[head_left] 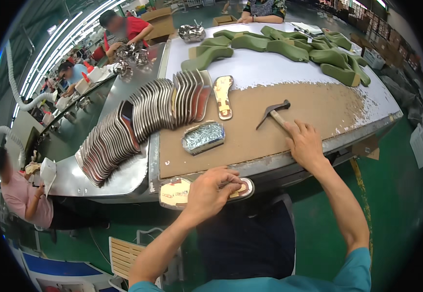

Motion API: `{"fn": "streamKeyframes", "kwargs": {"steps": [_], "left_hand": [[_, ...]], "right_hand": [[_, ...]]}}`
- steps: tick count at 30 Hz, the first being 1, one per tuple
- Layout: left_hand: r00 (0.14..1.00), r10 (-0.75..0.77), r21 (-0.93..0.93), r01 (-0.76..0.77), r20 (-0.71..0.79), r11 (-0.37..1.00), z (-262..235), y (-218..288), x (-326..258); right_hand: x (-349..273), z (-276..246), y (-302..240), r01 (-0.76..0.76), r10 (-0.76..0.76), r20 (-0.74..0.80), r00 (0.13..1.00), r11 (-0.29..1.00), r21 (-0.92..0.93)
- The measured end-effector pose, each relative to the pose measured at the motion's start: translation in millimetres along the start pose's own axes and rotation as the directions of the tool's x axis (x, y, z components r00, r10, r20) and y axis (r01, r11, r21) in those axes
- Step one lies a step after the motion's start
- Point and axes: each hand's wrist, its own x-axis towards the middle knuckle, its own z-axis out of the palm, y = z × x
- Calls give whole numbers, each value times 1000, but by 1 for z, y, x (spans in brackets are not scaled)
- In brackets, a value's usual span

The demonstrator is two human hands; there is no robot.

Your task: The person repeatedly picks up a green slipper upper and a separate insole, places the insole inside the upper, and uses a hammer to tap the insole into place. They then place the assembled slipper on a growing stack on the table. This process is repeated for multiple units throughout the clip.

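My left hand (209, 192) is closed over a shoe insole (175, 192) at the table's near edge, thumb and fingers together near its narrower right part. The insole is pale yellow with a dark edge; its middle is hidden under my hand. At the right, my right hand (305, 143) is closed round the end of the wooden handle of a hammer (275, 112), whose dark curved head is over the brown board. A second insole (223, 97) lies farther back. Between my hands and it sits a small open box of nails (203, 137).
Metal-looking curved insoles stand in a long row (155, 109) on the left. Green shoe lasts (289, 48) are piled at the back of the table (250, 73). Several people work at benches on the left, and one person (265, 9) is at the far side.
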Motion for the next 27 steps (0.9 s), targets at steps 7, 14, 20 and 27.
{"fn": "streamKeyframes", "kwargs": {"steps": [7,14,20,27], "left_hand": [[989,-148,160,146,0,976,-5,13,1],[1000,-18,194,19,-5,981,1,10,2],[1000,-18,159,20,-14,987,1,8,1],[995,-87,199,76,46,977,-3,16,3]], "right_hand": [[1,-1,4,-150,112,196,974,970,189],[-79,-55,-37,-227,139,180,974,657,719],[-95,-98,-49,72,37,-129,991,662,746],[-93,-110,-68,182,-234,12,972,786,591]]}}
